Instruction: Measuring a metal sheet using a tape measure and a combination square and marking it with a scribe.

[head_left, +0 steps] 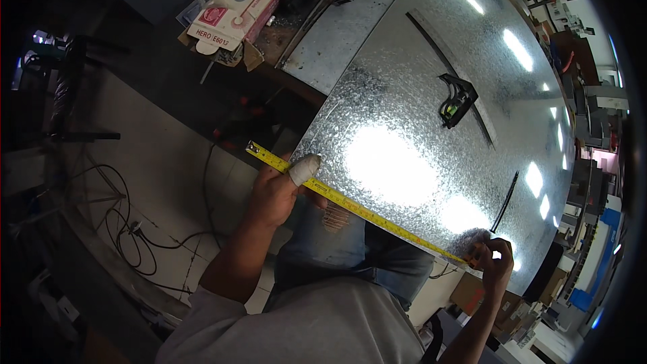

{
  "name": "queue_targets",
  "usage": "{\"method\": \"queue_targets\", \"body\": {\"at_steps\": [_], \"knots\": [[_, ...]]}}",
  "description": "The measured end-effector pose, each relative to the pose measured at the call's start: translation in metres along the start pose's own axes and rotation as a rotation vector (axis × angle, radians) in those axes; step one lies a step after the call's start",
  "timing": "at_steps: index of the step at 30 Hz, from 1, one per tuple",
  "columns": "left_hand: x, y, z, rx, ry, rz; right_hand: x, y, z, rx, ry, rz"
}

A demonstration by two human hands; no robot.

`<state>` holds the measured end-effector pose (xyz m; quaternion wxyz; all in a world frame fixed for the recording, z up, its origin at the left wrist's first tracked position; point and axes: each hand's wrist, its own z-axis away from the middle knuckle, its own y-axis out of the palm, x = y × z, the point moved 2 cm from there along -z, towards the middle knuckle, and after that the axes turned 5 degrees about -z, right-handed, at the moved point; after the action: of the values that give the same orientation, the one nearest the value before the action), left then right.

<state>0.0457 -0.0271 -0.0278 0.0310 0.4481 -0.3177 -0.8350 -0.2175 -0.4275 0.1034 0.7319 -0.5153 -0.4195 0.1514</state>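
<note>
You've got the yellow tape measure (357,207) stretched along the near edge of the galvanized sheet (418,114), left hand (276,192) pinning one end, right hand (493,259) gripping the other. Square (457,100) sits mid-sheet.

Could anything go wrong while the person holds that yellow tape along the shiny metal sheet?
Maybe. The left hand pins the yellow tape measure right at the bare edge of the metal sheet, and sheet edges can cut; its thumb is already wrapped. The tape is stretched to the right hand, so it might slip or snap back. Glare on the sheet could make the marks hard to read.
</note>
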Motion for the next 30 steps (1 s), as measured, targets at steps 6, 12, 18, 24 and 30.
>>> {"method": "queue_targets", "body": {"at_steps": [6, 12, 18, 24, 30], "knots": [[0.001, 0.000, -0.001, -0.019, 0.001, 0.015, 0.001, 0.001, -0.001, 0.001, 0.006, 0.000], [0.006, -0.002, 0.000, -0.062, 0.044, 0.027, -0.002, -0.002, -0.003, 0.001, 0.108, -0.013], [0.014, -0.012, -0.002, -0.159, 0.045, -0.003, -0.004, -0.009, -0.003, 0.043, -0.012, -0.018], [0.016, -0.036, -0.003, -0.162, 0.081, 0.029, -0.002, -0.006, 0.013, -0.007, -0.034, -0.087], [0.009, -0.037, -0.005, -0.044, 0.090, -0.002, -0.010, -0.004, 0.025, -0.053, -0.010, -0.146]]}}
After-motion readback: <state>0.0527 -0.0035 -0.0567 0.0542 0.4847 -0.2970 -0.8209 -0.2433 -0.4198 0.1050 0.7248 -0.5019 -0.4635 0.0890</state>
